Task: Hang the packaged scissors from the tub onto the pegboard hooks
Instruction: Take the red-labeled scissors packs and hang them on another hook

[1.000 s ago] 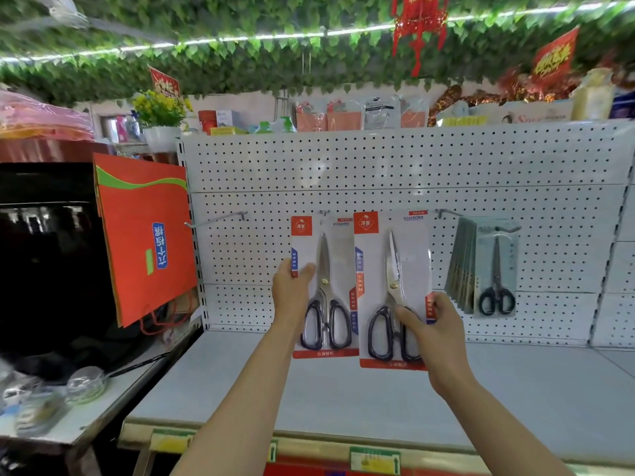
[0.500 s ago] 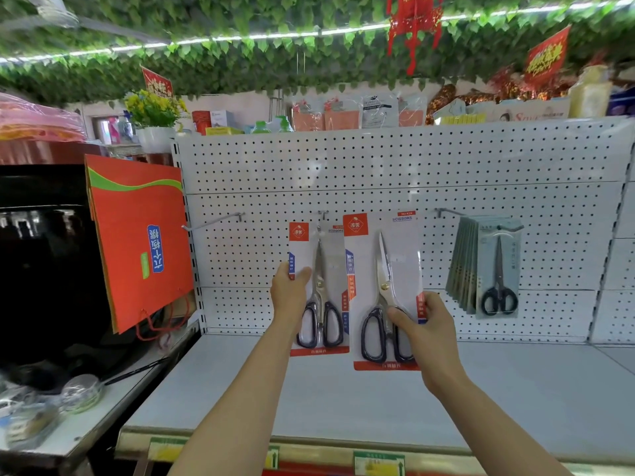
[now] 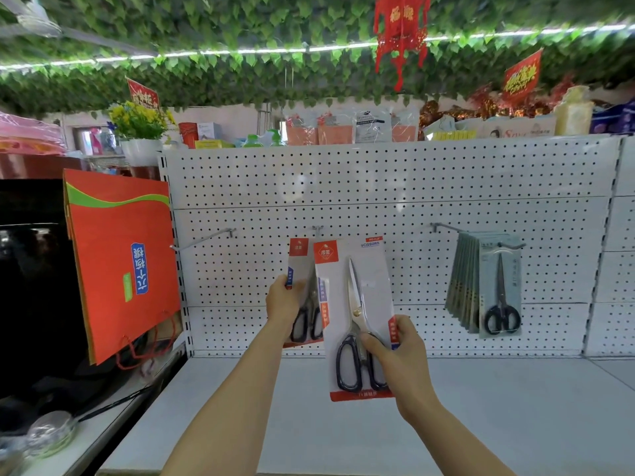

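My left hand (image 3: 283, 300) grips a packaged pair of scissors (image 3: 305, 293) by its left edge, held close to the white pegboard (image 3: 378, 187) just under a short middle hook (image 3: 318, 229). My right hand (image 3: 395, 352) holds a second, nearer scissors pack (image 3: 354, 304) by its lower right part; this pack overlaps the right side of the first one. Whether the left pack hangs on the hook cannot be told. An empty long hook (image 3: 202, 238) juts out at the left. The tub is out of view.
Several grey scissors packs (image 3: 488, 290) hang on the right hook. An orange paper bag (image 3: 120, 262) hangs at the pegboard's left edge. A white shelf (image 3: 481, 407) runs below the board. Goods line the top of the board, and a dark counter stands at left.
The right-hand pack has come toward me and shifted left, now overlapping the left-hand pack. The left-hand pack has moved closer to the board under the middle hook.
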The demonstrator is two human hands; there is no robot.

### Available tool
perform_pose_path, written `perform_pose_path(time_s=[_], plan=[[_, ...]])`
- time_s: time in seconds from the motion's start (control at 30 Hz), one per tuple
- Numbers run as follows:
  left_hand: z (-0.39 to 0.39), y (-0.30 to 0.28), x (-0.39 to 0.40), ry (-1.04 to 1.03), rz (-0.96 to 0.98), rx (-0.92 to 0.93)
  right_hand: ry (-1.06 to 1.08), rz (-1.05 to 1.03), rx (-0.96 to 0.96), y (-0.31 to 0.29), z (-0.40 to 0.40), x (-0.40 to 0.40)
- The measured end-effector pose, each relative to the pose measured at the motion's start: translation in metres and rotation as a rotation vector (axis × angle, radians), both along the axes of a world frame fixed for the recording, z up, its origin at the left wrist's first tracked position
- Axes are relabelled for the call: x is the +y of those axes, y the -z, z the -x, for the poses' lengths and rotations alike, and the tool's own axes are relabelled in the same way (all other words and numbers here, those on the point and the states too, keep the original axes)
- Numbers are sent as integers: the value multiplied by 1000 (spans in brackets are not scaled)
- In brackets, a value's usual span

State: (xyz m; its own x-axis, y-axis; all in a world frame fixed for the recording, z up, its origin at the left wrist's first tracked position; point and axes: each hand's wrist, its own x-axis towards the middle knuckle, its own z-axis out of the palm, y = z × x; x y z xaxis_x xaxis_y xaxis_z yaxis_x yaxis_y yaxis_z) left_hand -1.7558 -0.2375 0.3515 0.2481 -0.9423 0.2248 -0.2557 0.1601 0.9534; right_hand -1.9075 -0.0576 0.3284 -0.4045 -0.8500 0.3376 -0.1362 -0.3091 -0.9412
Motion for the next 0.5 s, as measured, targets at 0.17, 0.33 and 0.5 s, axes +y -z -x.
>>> perform_pose_path(time_s=[0.17, 0.33, 0.5], plan=[[-11, -7, 10, 85, 42, 28, -25, 0, 8, 4, -15, -9], [-27, -32, 35, 21, 306, 102, -47, 24, 0, 1, -24, -22], [-24, -66, 65, 91, 649, -75, -63, 24, -13, 0, -31, -35]])
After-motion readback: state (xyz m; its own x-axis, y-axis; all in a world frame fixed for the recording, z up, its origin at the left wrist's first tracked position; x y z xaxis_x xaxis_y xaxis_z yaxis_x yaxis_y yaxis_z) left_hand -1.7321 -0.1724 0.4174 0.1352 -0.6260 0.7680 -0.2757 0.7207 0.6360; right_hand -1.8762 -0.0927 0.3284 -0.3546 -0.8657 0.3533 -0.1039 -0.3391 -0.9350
